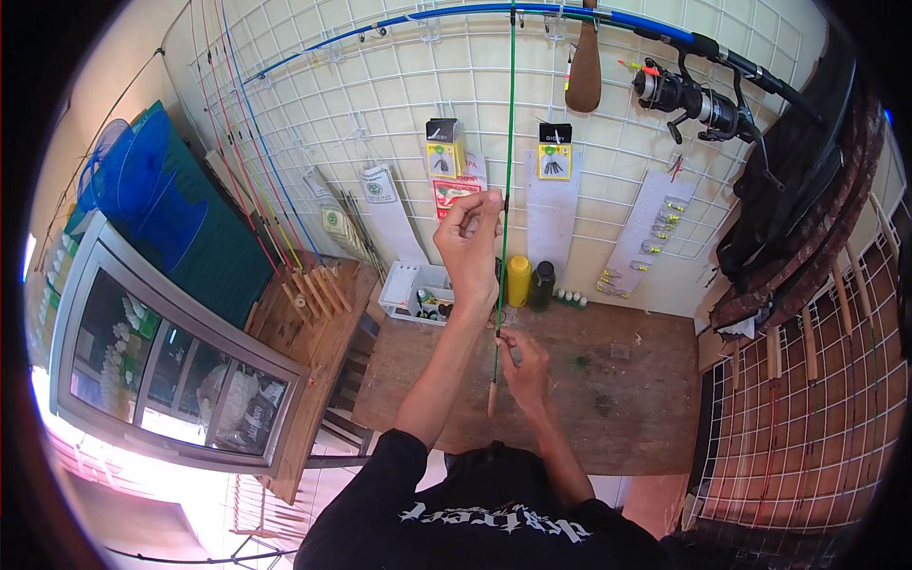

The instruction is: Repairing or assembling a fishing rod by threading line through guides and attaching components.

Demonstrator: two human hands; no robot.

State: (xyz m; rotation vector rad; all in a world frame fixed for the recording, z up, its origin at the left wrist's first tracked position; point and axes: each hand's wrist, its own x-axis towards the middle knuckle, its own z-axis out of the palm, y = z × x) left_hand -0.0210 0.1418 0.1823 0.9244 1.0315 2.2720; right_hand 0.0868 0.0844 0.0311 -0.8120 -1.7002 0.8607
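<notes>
A thin green fishing rod (512,114) stands nearly upright in front of me, its short light-brown handle (492,399) at the lower end over the tabletop. My left hand (469,245) is raised higher, with thumb and forefinger closed at a dark band on the rod; whether they also pinch a line or guide is too small to tell. Lower down, near the handle, my right hand (526,366) pinches the rod from its right side, the other fingers curled.
The wooden table (608,408) carries a white tray (407,290) of small bottles, a yellow bottle (518,280) and a dark bottle (541,285). Behind, a blue rod with a reel (698,103) hangs on a white wire grid. At left stands a glass-fronted cabinet (180,356).
</notes>
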